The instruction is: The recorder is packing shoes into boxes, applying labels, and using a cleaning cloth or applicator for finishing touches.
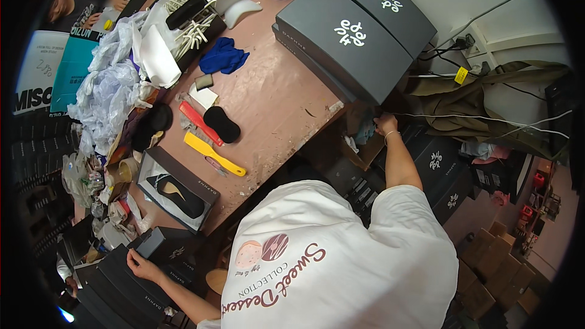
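Observation:
My left hand (144,266) is at the lower left beside a small dark grey shoe box (160,243). Its fingers are loosely bent, and nothing shows in them. My right hand (386,125) reaches down past the table's right edge to an opened cardboard carton (364,151), fingers closed. What they hold, if anything, is too dark to make out. An open shoe box (207,202) on the table holds a black shoe (183,198) with a beige insole. Beyond it lie a yellow-handled tool (214,154), a red tool (200,123) and a black oval pad (222,125).
Large dark grey boxes (347,30) stand at the table's far right corner. A blue cloth (224,56) and crumpled plastic wrapping (116,79) lie on the far and left side. Cables (481,119) hang at the right. Another person (91,0) works at the far left.

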Motion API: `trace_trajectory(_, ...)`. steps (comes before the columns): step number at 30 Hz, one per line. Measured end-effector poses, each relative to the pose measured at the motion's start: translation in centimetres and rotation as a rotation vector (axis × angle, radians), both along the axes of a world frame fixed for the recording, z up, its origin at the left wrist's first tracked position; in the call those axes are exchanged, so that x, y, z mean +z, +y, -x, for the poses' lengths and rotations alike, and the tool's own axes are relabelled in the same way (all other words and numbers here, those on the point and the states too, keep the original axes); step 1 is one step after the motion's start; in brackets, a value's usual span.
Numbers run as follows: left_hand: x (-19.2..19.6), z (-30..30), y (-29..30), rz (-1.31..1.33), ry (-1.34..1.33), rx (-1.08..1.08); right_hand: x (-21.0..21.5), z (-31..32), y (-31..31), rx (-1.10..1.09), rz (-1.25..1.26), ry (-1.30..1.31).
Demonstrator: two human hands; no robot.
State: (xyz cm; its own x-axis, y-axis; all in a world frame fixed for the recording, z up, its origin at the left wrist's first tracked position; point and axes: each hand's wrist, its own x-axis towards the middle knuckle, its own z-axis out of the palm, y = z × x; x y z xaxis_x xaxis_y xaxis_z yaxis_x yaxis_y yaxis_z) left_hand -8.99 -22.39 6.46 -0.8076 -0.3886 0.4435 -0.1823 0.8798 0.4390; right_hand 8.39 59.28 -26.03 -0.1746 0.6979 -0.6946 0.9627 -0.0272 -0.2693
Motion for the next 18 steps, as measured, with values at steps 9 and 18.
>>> trace_trajectory(9,-0.3,0.8,0.5,-0.044,0.007,-0.026,-2.4,-1.3,0.1,0.160,-0.075,0.095)
trace_trajectory(18,2.0,0.7,1.7,-0.040,-0.175,-0.106,10.2,6.8,-10.3,0.762,0.667,-0.092)
